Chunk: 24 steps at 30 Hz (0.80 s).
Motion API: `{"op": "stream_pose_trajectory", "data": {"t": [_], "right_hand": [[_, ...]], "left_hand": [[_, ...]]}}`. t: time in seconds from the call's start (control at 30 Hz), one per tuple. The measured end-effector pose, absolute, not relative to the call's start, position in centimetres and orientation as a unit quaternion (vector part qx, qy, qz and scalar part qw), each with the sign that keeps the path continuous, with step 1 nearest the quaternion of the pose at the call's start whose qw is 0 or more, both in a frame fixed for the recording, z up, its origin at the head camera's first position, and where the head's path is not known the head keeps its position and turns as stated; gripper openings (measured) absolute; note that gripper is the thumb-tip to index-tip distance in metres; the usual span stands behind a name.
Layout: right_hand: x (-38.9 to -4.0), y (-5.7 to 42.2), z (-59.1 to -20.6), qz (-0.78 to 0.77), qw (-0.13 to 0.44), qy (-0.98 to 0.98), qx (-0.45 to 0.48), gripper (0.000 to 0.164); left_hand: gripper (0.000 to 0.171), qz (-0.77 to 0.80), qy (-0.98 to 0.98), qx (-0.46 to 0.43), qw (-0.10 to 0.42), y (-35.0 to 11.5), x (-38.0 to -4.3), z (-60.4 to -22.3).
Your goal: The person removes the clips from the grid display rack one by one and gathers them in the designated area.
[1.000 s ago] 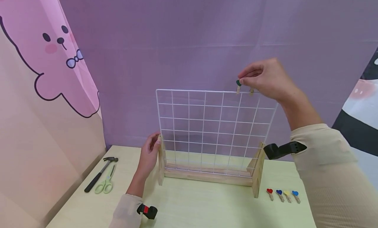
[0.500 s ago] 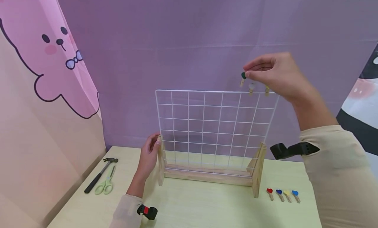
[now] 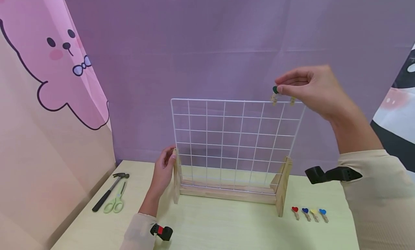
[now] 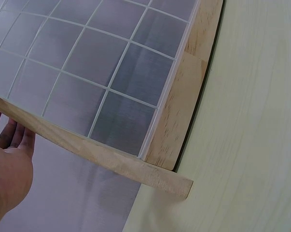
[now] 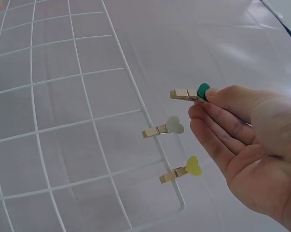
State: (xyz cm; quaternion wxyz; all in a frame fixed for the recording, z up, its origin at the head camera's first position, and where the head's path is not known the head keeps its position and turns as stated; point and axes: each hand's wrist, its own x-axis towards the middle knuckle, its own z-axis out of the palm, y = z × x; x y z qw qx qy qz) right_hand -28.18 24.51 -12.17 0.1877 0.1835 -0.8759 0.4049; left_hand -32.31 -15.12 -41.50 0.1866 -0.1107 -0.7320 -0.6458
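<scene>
My right hand (image 3: 312, 89) pinches a small wooden clothespin with a green heart (image 5: 186, 94) between thumb and fingertip. In the right wrist view this clothespin is apart from the white wire grid (image 5: 90, 116). Two more clothespins are clipped on the grid's top wire: one with a white heart (image 5: 174, 124), one with a yellow heart (image 5: 193, 166) nearer the corner. From the head, the green one overlaps the white one. At the grid's left end, my left hand (image 3: 164, 169) grips the upright of the wooden stand (image 4: 106, 157), its fingers partly hidden behind the wood.
Several clothespins with red (image 3: 295, 209), dark blue (image 3: 305, 210), yellow (image 3: 313, 211) and light blue hearts (image 3: 322, 212) lie in a row right of the stand. A claw hammer (image 3: 110, 192) and green-handled scissors (image 3: 116, 201) lie at the table's left.
My right hand has lifted the green-heart clothespin off the grid's top wire, carried it right, and lowered it a little near the white-heart one. The left hand has stayed in place.
</scene>
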Motion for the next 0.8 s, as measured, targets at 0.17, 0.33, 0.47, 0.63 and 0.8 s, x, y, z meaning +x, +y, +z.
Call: {"op": "stream_pose_trajectory", "data": {"t": [0.17,0.33,0.47,0.63,0.8], "right_hand": [[-27.8,25.2,-12.9,0.406,0.185,-0.876,0.182,0.029],[-27.4,25.9,-13.9,0.407,0.183,-0.876,0.180,0.032],[-27.3,26.5,-14.7,0.395,0.183,-0.883,0.176,0.034],[-27.1,27.0,-15.7,0.374,0.183,-0.894,0.168,0.036],[-26.7,27.7,-16.8,0.369,0.177,-0.899,0.156,0.035]], "left_hand": [[0.039,-0.646,-0.732,-0.110,0.188,-15.1,-32.3,-41.5],[0.039,-0.643,-0.733,-0.115,0.190,-15.2,-32.3,-41.6],[0.039,-0.641,-0.734,-0.121,0.190,-15.2,-32.3,-41.6],[0.040,-0.640,-0.734,-0.121,0.191,-15.3,-32.2,-41.5],[0.041,-0.640,-0.735,-0.119,0.189,-15.2,-32.2,-41.5]]}}
